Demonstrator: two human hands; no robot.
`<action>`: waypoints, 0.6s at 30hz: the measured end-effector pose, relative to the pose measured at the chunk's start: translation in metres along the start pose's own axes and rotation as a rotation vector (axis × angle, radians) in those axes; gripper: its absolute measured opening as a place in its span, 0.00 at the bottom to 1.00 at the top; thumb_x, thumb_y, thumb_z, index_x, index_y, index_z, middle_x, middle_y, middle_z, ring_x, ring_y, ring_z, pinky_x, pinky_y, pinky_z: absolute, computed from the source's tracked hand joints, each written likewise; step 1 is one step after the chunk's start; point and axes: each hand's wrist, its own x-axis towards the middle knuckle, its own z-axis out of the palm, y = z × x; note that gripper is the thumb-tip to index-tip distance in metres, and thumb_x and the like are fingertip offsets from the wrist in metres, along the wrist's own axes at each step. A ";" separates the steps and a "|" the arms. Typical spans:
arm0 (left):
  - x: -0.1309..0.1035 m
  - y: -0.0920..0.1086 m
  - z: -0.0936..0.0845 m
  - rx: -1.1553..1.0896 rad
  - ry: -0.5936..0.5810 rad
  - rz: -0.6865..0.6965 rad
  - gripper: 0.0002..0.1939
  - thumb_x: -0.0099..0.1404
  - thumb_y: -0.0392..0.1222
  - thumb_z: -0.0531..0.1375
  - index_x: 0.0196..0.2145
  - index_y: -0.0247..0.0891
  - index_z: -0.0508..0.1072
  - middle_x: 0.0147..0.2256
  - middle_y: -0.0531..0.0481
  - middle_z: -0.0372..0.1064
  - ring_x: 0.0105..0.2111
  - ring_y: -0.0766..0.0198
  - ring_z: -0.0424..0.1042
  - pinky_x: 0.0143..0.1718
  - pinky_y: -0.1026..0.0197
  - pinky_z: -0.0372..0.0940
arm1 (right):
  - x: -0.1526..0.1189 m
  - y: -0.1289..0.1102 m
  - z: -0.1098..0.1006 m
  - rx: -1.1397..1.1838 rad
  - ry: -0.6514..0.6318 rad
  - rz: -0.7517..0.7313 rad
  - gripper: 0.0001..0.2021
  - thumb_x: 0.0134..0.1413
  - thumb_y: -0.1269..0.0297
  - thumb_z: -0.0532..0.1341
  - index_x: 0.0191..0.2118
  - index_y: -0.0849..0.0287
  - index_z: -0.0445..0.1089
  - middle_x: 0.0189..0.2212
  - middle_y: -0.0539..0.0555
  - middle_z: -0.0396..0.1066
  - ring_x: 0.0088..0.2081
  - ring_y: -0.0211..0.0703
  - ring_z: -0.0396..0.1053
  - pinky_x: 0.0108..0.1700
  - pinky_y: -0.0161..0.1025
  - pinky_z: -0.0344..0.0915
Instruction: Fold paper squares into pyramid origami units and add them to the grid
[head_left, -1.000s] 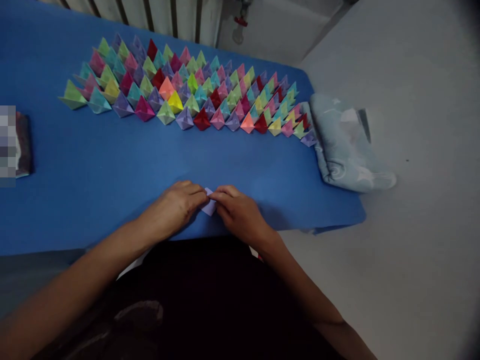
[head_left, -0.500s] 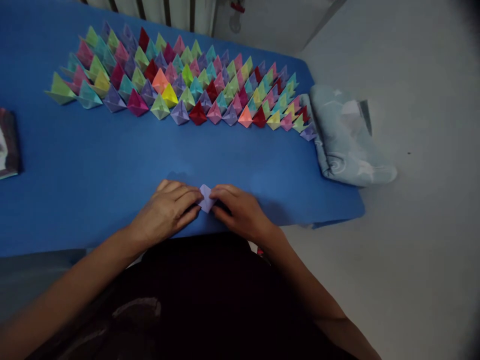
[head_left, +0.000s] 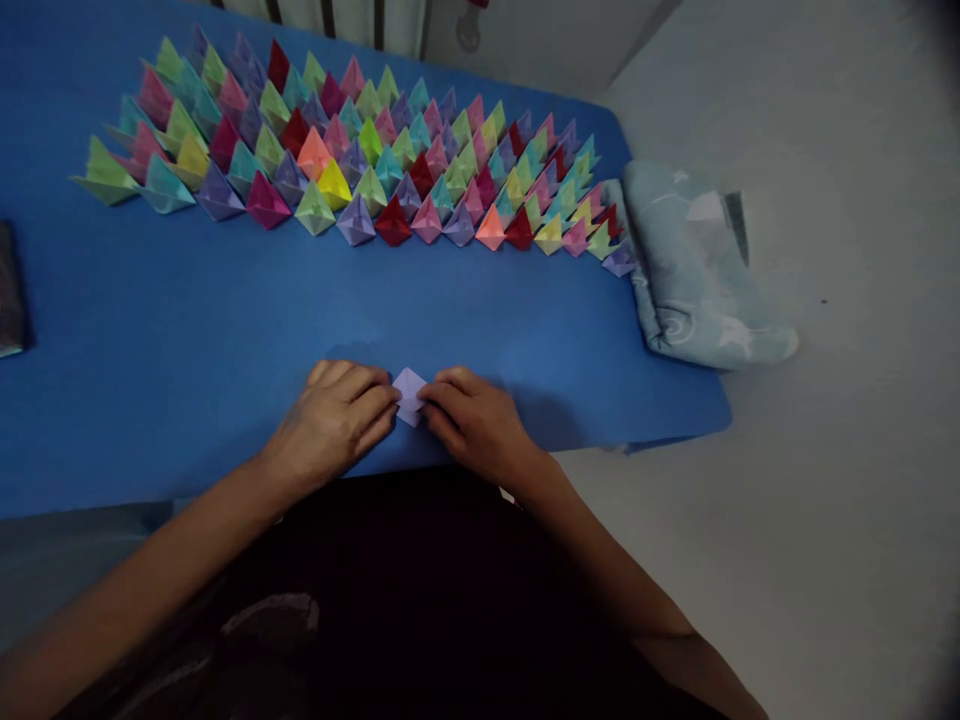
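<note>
A small light-purple folded paper [head_left: 409, 388], diamond-shaped with a crease across it, is held low over the blue table [head_left: 247, 300] near its front edge. My left hand [head_left: 334, 415] pinches its left corner between thumb and fingers. From the other side, the fingertips of my right hand [head_left: 480, 420] are closed on the right corner. Parts of both corners are hidden under the fingers. Beyond my hands, rows of folded paper boats [head_left: 356, 222] in many colours stand close together along the far side of the table.
At the table's right end lies a folded grey-green cloth [head_left: 697, 290] with pale patterns. A dark item [head_left: 9, 295] is cut off at the left edge. A pale wall [head_left: 847, 400] rises on the right, and white slats [head_left: 360, 22] stand behind the table.
A fold line now shows across the lower part of the purple paper, and my hands are slightly farther apart. The view has shifted a little; the boats keep their arrangement.
</note>
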 end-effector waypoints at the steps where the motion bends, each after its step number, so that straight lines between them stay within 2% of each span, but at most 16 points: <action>1: 0.000 0.000 0.000 0.020 0.001 0.002 0.15 0.74 0.44 0.51 0.41 0.41 0.78 0.41 0.44 0.77 0.40 0.55 0.71 0.42 0.52 0.60 | 0.001 0.000 -0.001 0.003 -0.008 0.010 0.12 0.67 0.65 0.54 0.48 0.58 0.74 0.44 0.58 0.72 0.42 0.44 0.70 0.42 0.40 0.65; 5: 0.002 0.002 -0.001 0.045 -0.002 -0.001 0.16 0.75 0.45 0.51 0.40 0.39 0.78 0.40 0.44 0.77 0.39 0.56 0.71 0.41 0.52 0.59 | 0.007 0.000 -0.002 0.047 -0.036 0.047 0.12 0.68 0.66 0.53 0.46 0.58 0.74 0.41 0.56 0.73 0.40 0.42 0.70 0.41 0.39 0.63; 11: 0.006 0.006 -0.001 0.088 -0.024 -0.077 0.18 0.75 0.47 0.49 0.37 0.41 0.76 0.38 0.46 0.75 0.36 0.57 0.68 0.40 0.52 0.59 | 0.009 0.002 -0.002 0.124 0.012 0.136 0.08 0.68 0.63 0.55 0.44 0.56 0.71 0.38 0.54 0.74 0.37 0.41 0.69 0.40 0.39 0.61; 15: 0.008 0.008 0.001 0.103 -0.008 -0.111 0.18 0.75 0.47 0.50 0.35 0.40 0.76 0.37 0.45 0.75 0.37 0.55 0.68 0.41 0.50 0.59 | 0.009 0.001 -0.002 0.115 0.006 0.143 0.10 0.69 0.63 0.52 0.42 0.56 0.70 0.35 0.53 0.73 0.35 0.40 0.67 0.38 0.38 0.60; 18: 0.008 0.008 0.003 0.082 0.010 -0.134 0.16 0.74 0.46 0.51 0.36 0.39 0.76 0.38 0.42 0.74 0.38 0.52 0.68 0.40 0.49 0.58 | 0.009 0.000 -0.001 0.049 -0.005 0.121 0.11 0.69 0.65 0.52 0.45 0.55 0.72 0.37 0.54 0.73 0.35 0.41 0.67 0.36 0.37 0.58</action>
